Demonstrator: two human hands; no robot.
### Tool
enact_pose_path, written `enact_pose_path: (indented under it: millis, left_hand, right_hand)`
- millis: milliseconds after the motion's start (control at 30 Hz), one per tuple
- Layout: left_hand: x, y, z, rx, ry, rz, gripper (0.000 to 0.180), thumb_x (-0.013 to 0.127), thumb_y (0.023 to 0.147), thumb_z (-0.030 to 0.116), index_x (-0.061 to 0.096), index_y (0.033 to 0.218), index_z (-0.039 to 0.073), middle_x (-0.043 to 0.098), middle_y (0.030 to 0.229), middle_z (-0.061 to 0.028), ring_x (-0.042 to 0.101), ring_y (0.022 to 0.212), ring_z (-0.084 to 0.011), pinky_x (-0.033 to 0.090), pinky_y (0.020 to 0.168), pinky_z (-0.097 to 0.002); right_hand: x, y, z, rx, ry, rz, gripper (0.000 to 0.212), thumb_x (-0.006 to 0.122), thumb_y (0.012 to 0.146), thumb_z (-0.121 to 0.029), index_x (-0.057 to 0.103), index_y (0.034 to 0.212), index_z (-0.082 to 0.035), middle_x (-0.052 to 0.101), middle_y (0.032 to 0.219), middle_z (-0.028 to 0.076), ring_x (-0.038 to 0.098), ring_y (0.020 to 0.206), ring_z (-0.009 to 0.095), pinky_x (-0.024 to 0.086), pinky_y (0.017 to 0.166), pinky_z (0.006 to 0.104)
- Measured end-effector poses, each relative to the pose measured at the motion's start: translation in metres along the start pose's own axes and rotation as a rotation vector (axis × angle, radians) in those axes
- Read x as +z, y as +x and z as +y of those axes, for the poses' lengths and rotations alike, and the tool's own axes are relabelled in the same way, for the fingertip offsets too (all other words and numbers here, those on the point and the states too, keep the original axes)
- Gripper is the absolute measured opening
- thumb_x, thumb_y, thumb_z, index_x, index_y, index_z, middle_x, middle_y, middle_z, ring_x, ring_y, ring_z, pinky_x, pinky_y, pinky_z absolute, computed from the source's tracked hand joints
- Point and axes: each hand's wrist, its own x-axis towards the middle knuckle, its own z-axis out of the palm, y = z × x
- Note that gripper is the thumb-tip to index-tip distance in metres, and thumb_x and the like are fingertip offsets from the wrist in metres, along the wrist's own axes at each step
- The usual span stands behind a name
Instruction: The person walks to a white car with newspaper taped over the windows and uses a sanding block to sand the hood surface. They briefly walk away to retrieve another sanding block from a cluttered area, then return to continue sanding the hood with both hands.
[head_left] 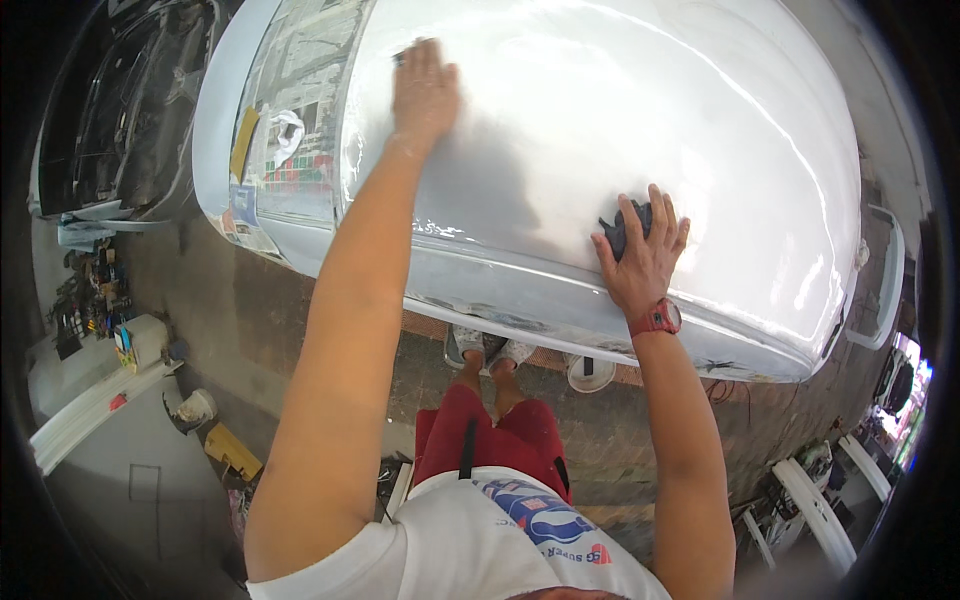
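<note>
My left hand (426,98) lies flat on the glossy white car roof (560,110), its arm stretched far forward. A small dark piece (400,57) sticks out beside its fingertips; the rest is hidden under the fingers, and its kind cannot be made out. Closer to me, by the roof's near edge, my right hand (648,255) presses a crumpled dark cloth (628,230) against the surface. The cloth bunches out between the thumb and fingers. A red watch (660,317) is on my right wrist. The roof looks wet and shiny, with a grey reflection between the hands.
Newspaper (305,100) covers the glass left of the roof, with a white rag (288,137) and a yellow strip (243,143) there. A white bucket (590,373) stands below the car. A dark car body (125,105) is at far left; white panels (815,515) lie at lower right.
</note>
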Motion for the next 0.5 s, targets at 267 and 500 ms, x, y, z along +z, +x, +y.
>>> enact_pose_path:
  millis: [267, 500]
  left_hand:
    - [-0.037, -0.139, 0.153, 0.694, -0.233, -0.386, 0.067, 0.044, 0.114, 0.035, 0.032, 0.171, 0.001, 0.031, 0.178, -0.0222, 0.028, 0.166, -0.0349, 0.02, 0.137, -0.0479]
    - [-0.027, -0.085, 0.029, -0.191, -0.008, -0.069, 0.072, 0.033, 0.118, 0.041, 0.021, 0.173, -0.002, 0.019, 0.181, -0.0254, 0.019, 0.168, -0.0424, 0.017, 0.136, -0.0547]
  right_hand:
    - [0.005, -0.015, 0.014, 0.049, -0.024, 0.04, 0.052, 0.064, 0.108, -0.042, 0.058, 0.156, -0.023, 0.037, 0.172, 0.013, 0.031, 0.161, 0.04, 0.017, 0.129, 0.0736]
    - [0.002, -0.005, -0.003, 0.031, -0.019, 0.043, 0.05, 0.065, 0.107, -0.042, 0.061, 0.153, -0.021, 0.041, 0.169, 0.013, 0.032, 0.16, 0.038, 0.017, 0.13, 0.0732]
